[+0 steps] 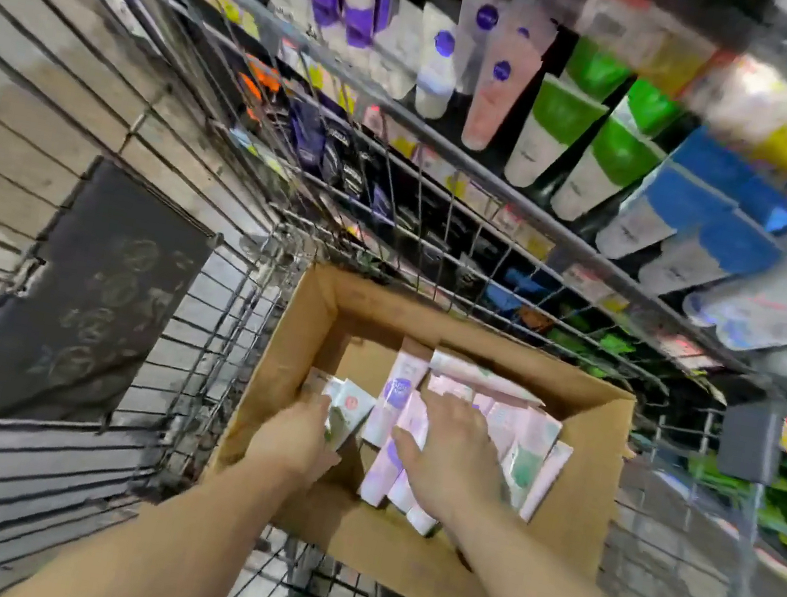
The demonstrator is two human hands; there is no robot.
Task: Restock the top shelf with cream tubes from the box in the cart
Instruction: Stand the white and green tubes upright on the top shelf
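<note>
At the far left a dark placard (69,296) hangs on the wire cart (192,369), and beside it the open cardboard box (579,485) sits in the cart's basket. Inside, the left hand (301,434) curls round a white-and-green cream tube (349,413). The right hand (455,446) lies flat, fingers spread, on the pink cream tubes (396,392), with stocked shelves (615,142) beyond.

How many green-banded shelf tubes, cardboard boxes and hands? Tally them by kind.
Green-banded tubes: 4
Cardboard box: 1
Hands: 2 (left hand, right hand)
Total: 7
</note>
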